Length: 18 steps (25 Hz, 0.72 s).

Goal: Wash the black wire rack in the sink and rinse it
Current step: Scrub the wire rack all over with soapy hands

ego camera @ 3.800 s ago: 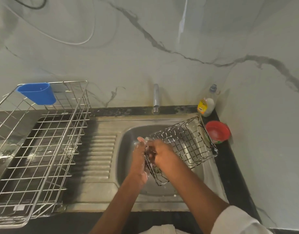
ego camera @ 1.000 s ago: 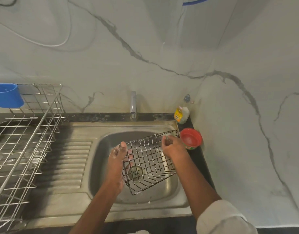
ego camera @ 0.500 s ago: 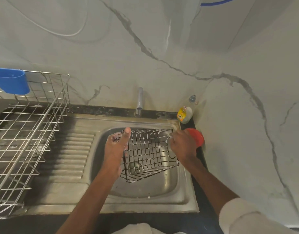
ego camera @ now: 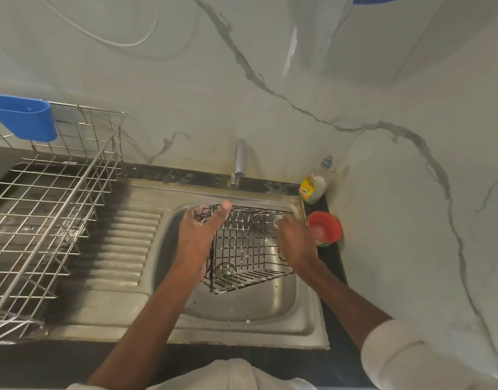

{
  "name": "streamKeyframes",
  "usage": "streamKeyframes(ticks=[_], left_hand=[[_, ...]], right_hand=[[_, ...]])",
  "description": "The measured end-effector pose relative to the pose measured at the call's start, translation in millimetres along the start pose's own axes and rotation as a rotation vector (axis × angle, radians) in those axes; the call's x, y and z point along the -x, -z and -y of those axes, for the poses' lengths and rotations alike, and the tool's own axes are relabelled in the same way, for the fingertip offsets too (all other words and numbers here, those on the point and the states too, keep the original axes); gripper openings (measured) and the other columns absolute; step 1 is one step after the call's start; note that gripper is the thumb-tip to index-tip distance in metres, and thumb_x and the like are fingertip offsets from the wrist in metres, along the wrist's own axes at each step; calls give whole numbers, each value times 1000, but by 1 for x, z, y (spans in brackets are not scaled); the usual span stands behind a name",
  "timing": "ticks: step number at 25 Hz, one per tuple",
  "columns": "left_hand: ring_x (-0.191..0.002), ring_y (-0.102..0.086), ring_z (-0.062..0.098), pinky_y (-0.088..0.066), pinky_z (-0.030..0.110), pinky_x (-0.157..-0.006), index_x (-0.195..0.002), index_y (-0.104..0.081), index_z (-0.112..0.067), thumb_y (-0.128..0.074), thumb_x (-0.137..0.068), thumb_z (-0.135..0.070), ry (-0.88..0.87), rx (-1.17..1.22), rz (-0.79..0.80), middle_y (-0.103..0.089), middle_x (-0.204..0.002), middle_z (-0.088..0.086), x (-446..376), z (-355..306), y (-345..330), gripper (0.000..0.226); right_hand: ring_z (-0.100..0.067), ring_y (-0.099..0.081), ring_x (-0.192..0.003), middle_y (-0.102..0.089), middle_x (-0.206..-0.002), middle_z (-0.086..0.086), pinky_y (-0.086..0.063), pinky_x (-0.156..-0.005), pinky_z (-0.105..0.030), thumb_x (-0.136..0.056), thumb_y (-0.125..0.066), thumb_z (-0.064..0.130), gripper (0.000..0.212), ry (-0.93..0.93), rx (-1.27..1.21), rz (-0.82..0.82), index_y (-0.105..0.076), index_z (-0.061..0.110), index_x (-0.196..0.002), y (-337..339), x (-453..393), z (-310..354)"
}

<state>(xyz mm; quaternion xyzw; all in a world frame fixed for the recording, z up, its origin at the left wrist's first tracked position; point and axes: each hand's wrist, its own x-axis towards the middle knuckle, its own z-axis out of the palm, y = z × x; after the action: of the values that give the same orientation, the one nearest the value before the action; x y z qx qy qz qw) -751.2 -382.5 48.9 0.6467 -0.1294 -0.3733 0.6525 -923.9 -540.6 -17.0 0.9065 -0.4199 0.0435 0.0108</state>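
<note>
Both hands are holding the black wire rack (ego camera: 248, 246) (soapy) over the sink (ego camera: 270, 311). Left hand (ego camera: 198, 235) is gripping its left edge, thumb raised; right hand (ego camera: 294, 243) is clasping the right rim.

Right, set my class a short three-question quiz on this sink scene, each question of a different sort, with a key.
1. True or false: the black wire rack sits inside the stainless steel sink basin.
2. Which lies nearest the right hand? A) blue plastic cup B) round red plastic bowl C) large silver wire drying rack
3. Fill in: the chrome tap shows no visible ____ running.

Key: 1 true: both hands hold it there, the left hand at its left edge. 2 B. 3 water.
</note>
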Motion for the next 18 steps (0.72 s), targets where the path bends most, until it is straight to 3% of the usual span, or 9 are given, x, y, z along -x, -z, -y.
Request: streamKeyframes(ticks=[2, 4, 7, 10, 14, 18], left_hand=[[-133, -58, 34, -46, 63, -113, -136, -58, -31, -83, -36, -95, 44, 33, 12, -59, -147, 5, 4, 0, -1, 122], [-136, -57, 33, -44, 62, -114, -142, -57, -29, -84, -41, -93, 92, 77, 21, -62, -146, 5, 4, 4, -2, 122], [-134, -59, 32, -44, 60, -115, -144, -56, -26, -83, -40, -94, 88, 68, 2, -64, -143, 6, 5, 1, -3, 127], [-134, -56, 29, -39, 54, -116, -149, -50, -26, -83, -49, -87, 66, 29, -22, -59, -148, 6, 0, 1, 0, 122], [-133, -59, 30, -45, 58, -116, -150, -50, -25, -82, -33, -96, 38, -14, 49, -62, -146, 6, 1, 1, -4, 140], [-138, -55, 32, -46, 60, -116, -151, -49, -24, -81, -28, -97, 8, -82, 83, -58, -151, 10, 2, 0, -6, 146]], right_hand=[[-20, -68, -81, -71, -99, -3, -35, -62, -27, -96, -63, 13, 12, -179, -142, -94, -75, 14, -98, -1, -9, 11], [-20, -68, -85, -72, -101, -2, -35, -65, -26, -101, -54, 19, 21, -259, -196, -73, -74, 15, -96, -6, -15, 25], [-21, -69, -92, -68, -114, -2, -43, -65, -30, -99, -57, 15, 17, -180, -114, -9, -72, 14, -107, -7, -10, 25], [-19, -65, -94, -66, -114, 1, -37, -60, -30, -96, -63, 14, 14, -181, 35, -76, -72, 16, -107, 1, -5, 9], [-26, -64, -107, -72, -109, -2, -52, -68, -36, -92, -61, 5, 21, -27, 106, 48, -73, 15, -105, 0, -5, 17], [-29, -68, -104, -70, -107, -7, -56, -72, -40, -90, -59, -5, 26, 97, 142, 176, -73, 8, -107, 1, 0, 13]])
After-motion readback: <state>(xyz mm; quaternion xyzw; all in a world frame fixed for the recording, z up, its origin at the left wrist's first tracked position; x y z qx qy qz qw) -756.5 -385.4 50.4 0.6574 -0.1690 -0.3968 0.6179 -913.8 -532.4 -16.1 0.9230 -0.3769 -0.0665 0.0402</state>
